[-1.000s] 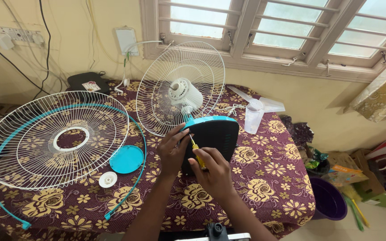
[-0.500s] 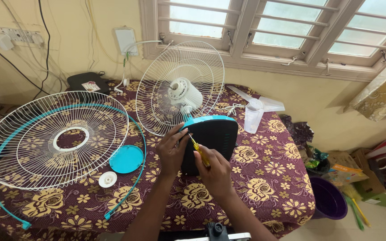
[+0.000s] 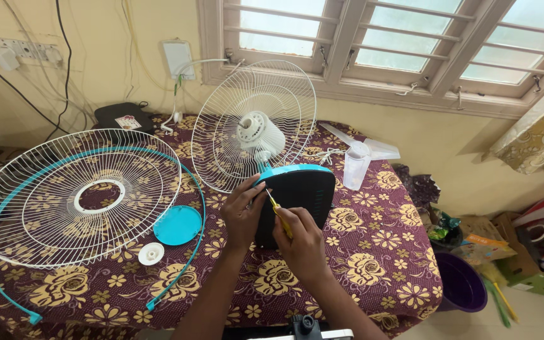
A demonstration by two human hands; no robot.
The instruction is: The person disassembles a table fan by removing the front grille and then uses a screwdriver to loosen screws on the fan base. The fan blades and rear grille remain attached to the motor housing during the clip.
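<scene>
The worktop (image 3: 373,264) fills the frame, draped in a maroon cloth with yellow flowers. Biggest thing on it: the loose front fan guard (image 3: 77,198), a white wire dome lying flat out at nine o'clock, and a teal rim ring (image 3: 193,252) curves around its near edge. Up at twelve o'clock the rear fan guard (image 3: 256,129) stands upright on edge, the white motor housing (image 3: 259,133) at its centre. Right below it, dead centre, sits the fan base (image 3: 303,195), a dark panel with a teal top edge, tilted up towards the camera.

Both hands are on that base. The left hand (image 3: 242,214) grips its left edge, fingers curled around the side and thumb pressing on the dark face. The right hand (image 3: 302,242) comes in at six o'clock, fingers closed around a yellow-handled screwdriver (image 3: 278,215), whose tip meets the panel near the left thumb.

At two o'clock the translucent fan blade (image 3: 359,154) lies by the far edge, clear of the base. Between the flat guard and the left forearm rests a teal round cap (image 3: 177,225), and just at its seven o'clock sits a small white disc (image 3: 151,253), close but apart.
</scene>
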